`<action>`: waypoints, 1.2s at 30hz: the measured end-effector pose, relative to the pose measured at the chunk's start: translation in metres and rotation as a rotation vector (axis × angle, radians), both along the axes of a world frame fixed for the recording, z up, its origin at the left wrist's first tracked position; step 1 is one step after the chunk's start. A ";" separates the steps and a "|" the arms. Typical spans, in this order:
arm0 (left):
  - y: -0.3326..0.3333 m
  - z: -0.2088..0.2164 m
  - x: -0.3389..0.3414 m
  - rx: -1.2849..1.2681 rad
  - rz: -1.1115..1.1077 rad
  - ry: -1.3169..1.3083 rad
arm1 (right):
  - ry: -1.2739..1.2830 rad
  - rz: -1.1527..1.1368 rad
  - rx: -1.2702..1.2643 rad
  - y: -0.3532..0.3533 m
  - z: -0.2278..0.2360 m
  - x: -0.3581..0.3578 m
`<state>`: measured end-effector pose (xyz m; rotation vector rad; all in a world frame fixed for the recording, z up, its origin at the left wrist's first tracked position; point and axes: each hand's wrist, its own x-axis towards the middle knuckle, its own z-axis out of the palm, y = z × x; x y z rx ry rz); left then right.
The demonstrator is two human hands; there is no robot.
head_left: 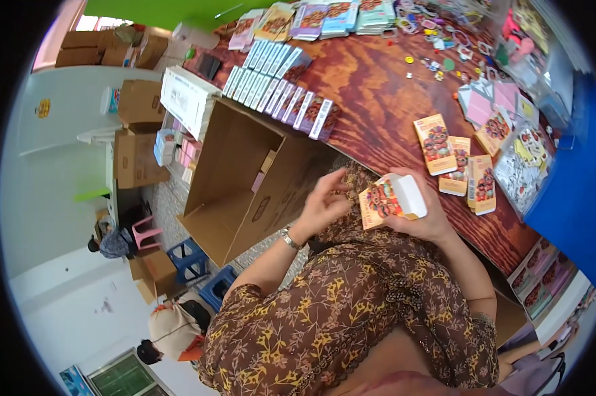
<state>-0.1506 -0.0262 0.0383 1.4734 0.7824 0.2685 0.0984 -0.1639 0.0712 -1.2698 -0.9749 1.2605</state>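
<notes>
The box (380, 203) is in front of the person, above the lap and just off the table's edge. Its long axis is nearly level in view: the open end, with its white flap (411, 196), points between 2 and 3 o'clock, the orange printed end between 8 and 9. The printed face is turned up toward the camera.

The right hand (435, 214) grasps the box from its 3 o'clock side, thumb along the lower edge and fingers round the far side. The left hand (324, 204) is at 9 o'clock from the box, apart from it, fingers loosely bent and spread, with nothing seen in its grasp.

At 2 o'clock from the box, similar orange boxes (435, 144) lie on the table (370, 79), with a clear bag (525, 165) beyond them. At 11 o'clock stand rows of small boxes (291, 105); at 10 o'clock from the left hand, a large open carton (222, 145).

Most of the right fingers are hidden behind the box and flap, and the inside of the box cannot be seen. Only a few pieces show in the carton, too shaded to make out. The bag's contents are hard to tell under glare.
</notes>
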 end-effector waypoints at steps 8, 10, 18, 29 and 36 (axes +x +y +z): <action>-0.034 -0.354 -0.235 -0.696 0.106 0.469 | 0.169 -0.097 -0.115 0.021 0.020 -0.009; -0.038 -0.401 -0.188 -0.714 0.024 0.434 | 0.120 -0.101 -0.225 0.023 0.019 0.000; -0.106 -0.292 -0.279 -0.606 -0.231 0.435 | 0.069 0.016 -0.273 0.071 -0.005 0.049; -0.012 -0.309 -0.243 -0.480 -0.234 0.553 | 0.288 -0.067 -0.471 0.098 0.013 0.089; 0.043 -0.374 -0.132 -0.141 -0.257 0.624 | 0.059 -0.029 -0.300 0.090 -0.013 0.045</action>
